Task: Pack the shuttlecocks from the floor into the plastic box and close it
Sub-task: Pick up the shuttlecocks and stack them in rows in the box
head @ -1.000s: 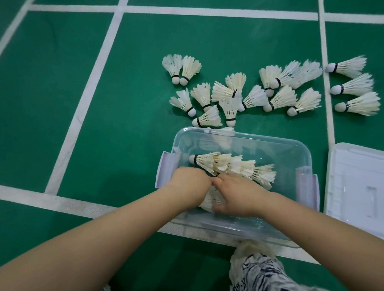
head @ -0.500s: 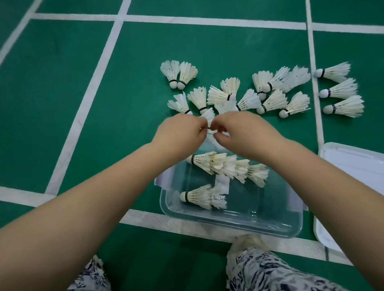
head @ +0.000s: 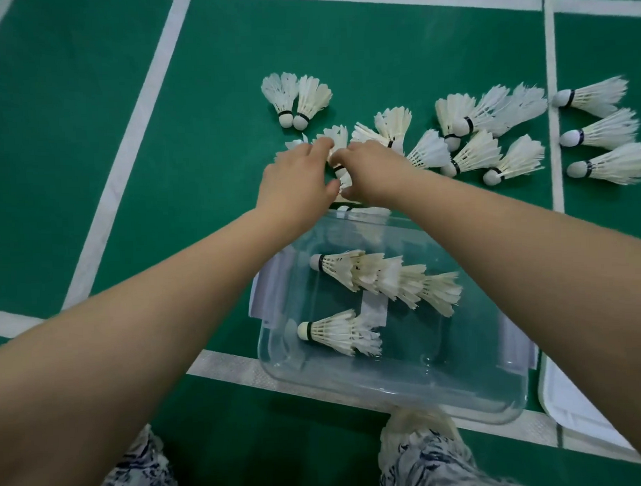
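Beyond the plastic box (head: 408,396), left hand (head: 295,180) and right hand (head: 376,171), each grip tight around shuttlecocks (head: 336,142).

**Colour and pattern findings**

Floor (head: 89,105): deep green throughout, with straight white lines (head: 127,151) that meet at right angles.

Shuttlecocks on the floor (head: 597,96): feathers white to pale cream, rounded tips white, each tip ringed by one narrow black band.

Shuttlecocks in the box (head: 378,277): same scheme, with feathers a shade creamier.

Plastic box (head: 408,396): colourless and clear. The green floor and a white line show through its base. Side latch (head: 273,284): milky, translucent white.

Lid (head: 568,416): translucent white, plain, no print seen.

Garment (head: 428,464) at the lower edge: white ground covered in irregular dark streaks, navy to black.
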The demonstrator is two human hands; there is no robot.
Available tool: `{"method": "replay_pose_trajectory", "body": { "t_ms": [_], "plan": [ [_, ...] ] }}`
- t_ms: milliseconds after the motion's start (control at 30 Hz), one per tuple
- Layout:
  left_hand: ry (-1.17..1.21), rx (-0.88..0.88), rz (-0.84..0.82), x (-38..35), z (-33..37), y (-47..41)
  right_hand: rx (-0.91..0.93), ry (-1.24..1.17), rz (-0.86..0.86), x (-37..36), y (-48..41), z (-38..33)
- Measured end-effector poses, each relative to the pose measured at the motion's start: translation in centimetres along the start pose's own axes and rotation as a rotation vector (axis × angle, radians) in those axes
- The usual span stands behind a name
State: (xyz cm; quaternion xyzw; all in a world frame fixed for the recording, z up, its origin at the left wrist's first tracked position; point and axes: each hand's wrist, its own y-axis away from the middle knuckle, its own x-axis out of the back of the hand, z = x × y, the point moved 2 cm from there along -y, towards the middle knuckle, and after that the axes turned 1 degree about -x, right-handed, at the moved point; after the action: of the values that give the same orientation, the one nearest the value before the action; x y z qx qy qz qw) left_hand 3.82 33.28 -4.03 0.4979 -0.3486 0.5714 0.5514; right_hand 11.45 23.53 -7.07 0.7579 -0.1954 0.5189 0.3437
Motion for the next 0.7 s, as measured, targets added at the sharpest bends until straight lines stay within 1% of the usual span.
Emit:
{"method": "replay_pose_trajectory", "body": {
  "t_ms": [200, 300, 433, 567, 700],
  "plan": [
    [0.058, 0.026, -0.016, -0.8, -0.7, -0.8, 0.046, 0.323, -0.158, -1.4, -2.1, 0.7],
    [0.076, 0.027, 0.001, -0.7, -0.9, -0.6, 0.018, 0.400, -0.188, -2.4, -2.6, 0.3],
    [0.137, 0.049, 0.003, -0.3, -1.4, -0.5, -0.037, 0.452, -0.181, -2.6, -2.8, -0.2],
    [0.161, 0.077, 0.022, 0.2, -2.2, -0.2, -0.098, 0.449, -0.184, -2.7, -2.7, -0.1],
    [0.180, 0.091, 0.050, 0.5, -2.8, 0.4, -0.086, 0.379, -0.085, -1.9, -2.2, -0.6]
  ]
}}
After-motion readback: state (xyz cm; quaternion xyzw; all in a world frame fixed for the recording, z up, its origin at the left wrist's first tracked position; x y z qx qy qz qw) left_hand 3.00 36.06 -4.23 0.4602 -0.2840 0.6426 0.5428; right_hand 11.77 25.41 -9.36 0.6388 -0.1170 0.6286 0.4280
